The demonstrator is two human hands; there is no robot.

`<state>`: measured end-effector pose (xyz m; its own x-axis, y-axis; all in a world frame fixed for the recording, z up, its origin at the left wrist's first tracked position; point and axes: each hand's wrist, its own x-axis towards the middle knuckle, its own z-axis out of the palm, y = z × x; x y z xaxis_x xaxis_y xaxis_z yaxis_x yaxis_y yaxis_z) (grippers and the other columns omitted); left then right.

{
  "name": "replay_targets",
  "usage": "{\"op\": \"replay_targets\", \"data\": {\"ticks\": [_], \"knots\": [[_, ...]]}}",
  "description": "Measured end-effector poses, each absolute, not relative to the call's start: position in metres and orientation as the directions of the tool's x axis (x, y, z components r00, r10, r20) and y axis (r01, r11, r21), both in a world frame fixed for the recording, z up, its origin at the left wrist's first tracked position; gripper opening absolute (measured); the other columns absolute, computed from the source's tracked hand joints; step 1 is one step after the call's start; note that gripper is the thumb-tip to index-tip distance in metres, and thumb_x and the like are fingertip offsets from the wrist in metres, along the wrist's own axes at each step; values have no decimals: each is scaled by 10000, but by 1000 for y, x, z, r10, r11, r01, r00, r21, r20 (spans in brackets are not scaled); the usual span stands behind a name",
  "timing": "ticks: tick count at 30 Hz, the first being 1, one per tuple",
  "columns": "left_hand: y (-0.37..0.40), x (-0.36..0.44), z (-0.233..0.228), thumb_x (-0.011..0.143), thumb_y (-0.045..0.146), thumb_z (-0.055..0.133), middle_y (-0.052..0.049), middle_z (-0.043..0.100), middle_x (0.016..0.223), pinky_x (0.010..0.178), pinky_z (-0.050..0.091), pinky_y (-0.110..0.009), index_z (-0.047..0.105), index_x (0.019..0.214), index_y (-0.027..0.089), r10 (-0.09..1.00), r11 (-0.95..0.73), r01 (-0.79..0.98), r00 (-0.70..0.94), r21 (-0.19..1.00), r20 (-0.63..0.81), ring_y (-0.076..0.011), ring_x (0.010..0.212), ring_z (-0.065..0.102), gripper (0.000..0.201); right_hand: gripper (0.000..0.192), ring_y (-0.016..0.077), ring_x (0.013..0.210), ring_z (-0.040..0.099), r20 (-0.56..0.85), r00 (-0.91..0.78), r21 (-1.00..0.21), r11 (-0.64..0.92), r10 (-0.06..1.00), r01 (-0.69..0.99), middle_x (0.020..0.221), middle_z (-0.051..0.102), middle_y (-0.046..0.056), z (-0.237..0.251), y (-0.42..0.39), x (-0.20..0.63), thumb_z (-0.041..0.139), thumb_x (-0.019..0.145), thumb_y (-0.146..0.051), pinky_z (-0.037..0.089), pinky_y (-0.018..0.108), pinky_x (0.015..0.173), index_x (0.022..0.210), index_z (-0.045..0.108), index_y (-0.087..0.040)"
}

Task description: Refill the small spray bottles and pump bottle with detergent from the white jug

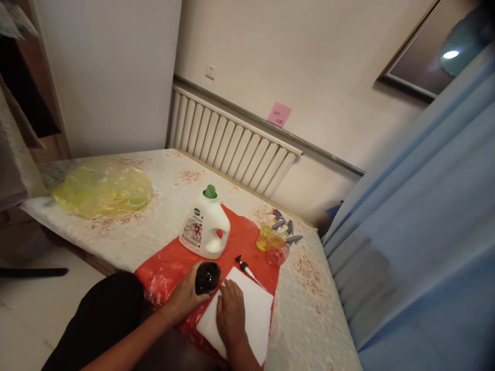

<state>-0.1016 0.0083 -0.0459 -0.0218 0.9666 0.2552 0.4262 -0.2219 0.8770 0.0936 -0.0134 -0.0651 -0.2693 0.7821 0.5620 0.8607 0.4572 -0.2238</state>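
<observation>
My left hand (187, 289) is closed round a dark, glossy bottle (208, 278), whose rounded end faces up toward me. Beside it, my right hand (231, 310) rests on a white rectangular sheet or cloth (253, 322), fingers extended and near the dark bottle; some fingertips are hard to make out. A black pump head with a white tube (244, 266) lies by the sheet's far edge. Just beyond my left hand stands a white detergent jug (209, 221), a green piece (210, 192) in its mouth. A red plastic sheet (166, 263) is spread beneath these things.
Several spray bottles (277, 252), yellow and pink, stand together at the right. A crumpled yellow plastic bag (104, 188) lies at the far left on the floral tablecloth (174, 180). A radiator (232, 139) runs behind, and a blue curtain (406, 206) hangs on the right.
</observation>
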Motion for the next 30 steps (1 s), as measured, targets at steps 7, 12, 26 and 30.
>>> {"op": "replay_targets", "data": {"ticks": [7, 12, 26, 30], "knots": [[9, -102, -41, 630, 209, 730, -175, 555, 1426, 1171, 392, -507, 408, 1421, 145, 968, -213, 405, -35, 889, 247, -330, 1355, 519, 856, 361, 309, 1195, 620, 576, -276, -211, 467, 769, 859, 1269, 681, 143, -62, -14, 94, 482, 884, -80, 524, 543, 1014, 1174, 666, -190], [9, -106, -35, 659, 232, 729, -172, 555, 1414, 1170, 390, -513, 366, 1426, 158, 968, -226, 406, -5, 885, 250, -321, 1338, 533, 852, 358, 318, 1200, 619, 569, -281, -194, 458, 773, 867, 1271, 681, 148, -61, -15, 93, 470, 884, -75, 528, 552, 1007, 1165, 667, -179], [24, -154, -25, 707, 386, 743, -176, 552, 1410, 1128, 426, -554, 349, 1441, 165, 934, -150, 574, -184, 805, 305, -357, 1311, 554, 863, 357, 308, 1193, 618, 589, -266, -202, 458, 763, 866, 1259, 682, 151, -62, -15, 93, 464, 885, -76, 521, 539, 1023, 1160, 668, -175], [24, -143, -16, 694, 377, 744, -160, 540, 1446, 1136, 430, -525, 352, 1448, 183, 928, -200, 532, -167, 823, 334, -343, 1340, 543, 872, 356, 309, 1209, 610, 578, -270, -206, 458, 770, 865, 1279, 675, 155, -61, -15, 93, 476, 888, -78, 513, 538, 1032, 1175, 665, -171]]}}
